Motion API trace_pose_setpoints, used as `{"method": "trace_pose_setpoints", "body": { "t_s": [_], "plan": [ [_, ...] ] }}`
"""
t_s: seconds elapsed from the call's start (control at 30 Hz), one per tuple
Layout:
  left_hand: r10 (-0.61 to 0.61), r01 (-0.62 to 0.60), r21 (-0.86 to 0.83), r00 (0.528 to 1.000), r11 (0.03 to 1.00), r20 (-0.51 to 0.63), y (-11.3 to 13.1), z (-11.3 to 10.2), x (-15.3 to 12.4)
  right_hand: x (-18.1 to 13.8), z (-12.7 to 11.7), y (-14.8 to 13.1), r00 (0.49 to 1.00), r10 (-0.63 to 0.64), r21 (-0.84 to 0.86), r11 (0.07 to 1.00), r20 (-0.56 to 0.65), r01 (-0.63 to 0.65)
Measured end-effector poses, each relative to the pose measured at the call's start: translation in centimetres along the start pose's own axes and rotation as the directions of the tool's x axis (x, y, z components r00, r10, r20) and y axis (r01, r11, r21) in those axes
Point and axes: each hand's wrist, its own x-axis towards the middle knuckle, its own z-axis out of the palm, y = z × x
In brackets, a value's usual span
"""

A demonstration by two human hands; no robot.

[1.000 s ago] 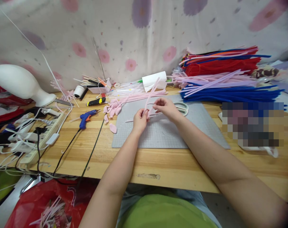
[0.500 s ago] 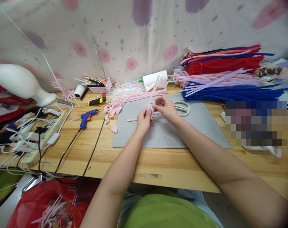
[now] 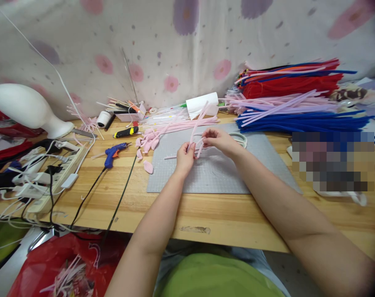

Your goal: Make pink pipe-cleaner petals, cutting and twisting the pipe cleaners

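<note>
My left hand (image 3: pixel 186 157) pinches a pale pink pipe cleaner (image 3: pixel 197 123) whose long end rises up and to the right. Its lower part is bent beside the fingers. My right hand (image 3: pixel 217 139) has its fingertips closed on the bent short end of the same pipe cleaner. Both hands hover over a grey cutting mat (image 3: pixel 224 177). Partly behind my right hand lie scissors with pale handles (image 3: pixel 241 139). Another pink piece (image 3: pixel 169 157) lies on the mat left of my left hand. Several finished-looking pink petal shapes (image 3: pixel 148 167) sit at the mat's left edge.
A blue glue gun (image 3: pixel 111 154) and a yellow-black cutter (image 3: pixel 125 132) lie to the left, near a crowded power strip (image 3: pixel 62 177). Bundles of blue pipe cleaners (image 3: pixel 302 121) and red ones (image 3: pixel 293 85) are stacked at back right. A white foam head (image 3: pixel 23 107) lies at far left.
My right hand has shifted slightly right, away from my left hand, drawing out the short end. The bend in the pipe cleaner between my hands is now wider.
</note>
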Motion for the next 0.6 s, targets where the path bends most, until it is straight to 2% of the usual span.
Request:
{"method": "trace_pose_setpoints", "body": {
  "t_s": [0.17,0.3,0.47,0.6],
  "plan": [
    [-0.073,0.074,-0.104,0.997,0.992,0.014,0.2,0.4,-0.1,0.0,0.6,-0.1,0.995,0.036,0.05,0.998,-0.092,-0.032],
    [-0.12,0.126,-0.207,0.992,0.97,0.044,0.5,0.2,-0.1,0.4,-0.3,-0.3,0.97,-0.036,0.03,0.999,-0.24,0.045],
    [-0.103,0.125,-0.193,0.987,0.973,0.12,0.7,0.1,-0.4,1.1,-1.0,0.0,0.908,-0.179,-0.076,0.984,-0.378,0.162],
    [-0.065,0.087,-0.155,0.988,0.984,0.141,0.5,0.3,-0.5,1.1,-1.0,0.3,0.817,-0.288,-0.205,0.956,-0.499,0.212]
  ]
}}
